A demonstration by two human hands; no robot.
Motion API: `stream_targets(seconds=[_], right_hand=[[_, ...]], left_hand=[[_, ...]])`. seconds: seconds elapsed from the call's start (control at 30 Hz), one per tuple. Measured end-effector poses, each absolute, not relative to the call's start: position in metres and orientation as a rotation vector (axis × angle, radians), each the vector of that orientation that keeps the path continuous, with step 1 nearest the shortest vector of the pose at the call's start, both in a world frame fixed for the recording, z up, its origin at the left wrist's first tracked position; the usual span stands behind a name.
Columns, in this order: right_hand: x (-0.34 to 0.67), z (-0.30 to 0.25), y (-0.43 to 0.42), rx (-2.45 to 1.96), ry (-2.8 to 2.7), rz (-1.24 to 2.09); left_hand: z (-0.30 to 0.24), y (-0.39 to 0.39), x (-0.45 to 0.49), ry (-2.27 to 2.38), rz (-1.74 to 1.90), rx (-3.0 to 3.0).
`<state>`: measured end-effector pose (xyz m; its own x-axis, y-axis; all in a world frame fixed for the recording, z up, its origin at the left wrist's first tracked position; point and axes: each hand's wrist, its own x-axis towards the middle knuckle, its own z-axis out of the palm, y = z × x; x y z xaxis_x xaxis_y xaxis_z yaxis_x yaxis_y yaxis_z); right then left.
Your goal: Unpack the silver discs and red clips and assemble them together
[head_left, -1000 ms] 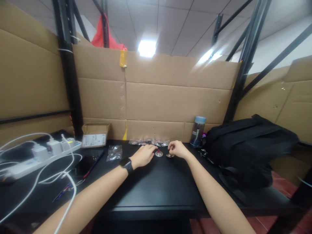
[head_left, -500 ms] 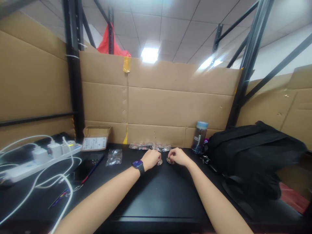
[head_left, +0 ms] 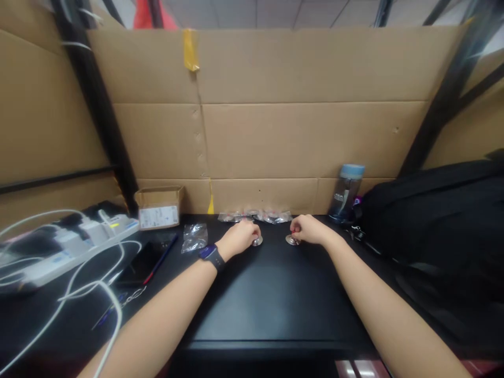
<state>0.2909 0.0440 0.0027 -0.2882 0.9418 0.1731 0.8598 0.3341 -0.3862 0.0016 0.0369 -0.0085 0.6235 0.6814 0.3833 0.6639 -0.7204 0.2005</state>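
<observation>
Silver metal disc [head_left: 257,241] on black bench [head_left: 268,299] lies clasped under curled left grip [head_left: 237,239]; right grip [head_left: 311,231] pinches second red-knobbed silver disc [head_left: 292,240].

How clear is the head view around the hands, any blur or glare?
Head view: sharp enough at the left hand and right hand, though the metal discs there are tiny and partly covered; black bag smeared; cardboard wall bowed by the lens; tabletop shows only soft sheen.
</observation>
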Motion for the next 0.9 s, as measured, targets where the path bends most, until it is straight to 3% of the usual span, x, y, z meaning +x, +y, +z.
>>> stream_targets(seconds=[0.47, 0.9], right_hand=[[0.293, 0.01, 0.033, -1.578, -2.333, 0.411], [0.296, 0.012, 0.032, -1.581, -2.388, 0.308]], left_hand=[[-0.016, 0.024, -0.007, 1.125, 0.74, 2.748], [-0.021, 0.024, -0.006, 1.208, 0.751, 2.747]])
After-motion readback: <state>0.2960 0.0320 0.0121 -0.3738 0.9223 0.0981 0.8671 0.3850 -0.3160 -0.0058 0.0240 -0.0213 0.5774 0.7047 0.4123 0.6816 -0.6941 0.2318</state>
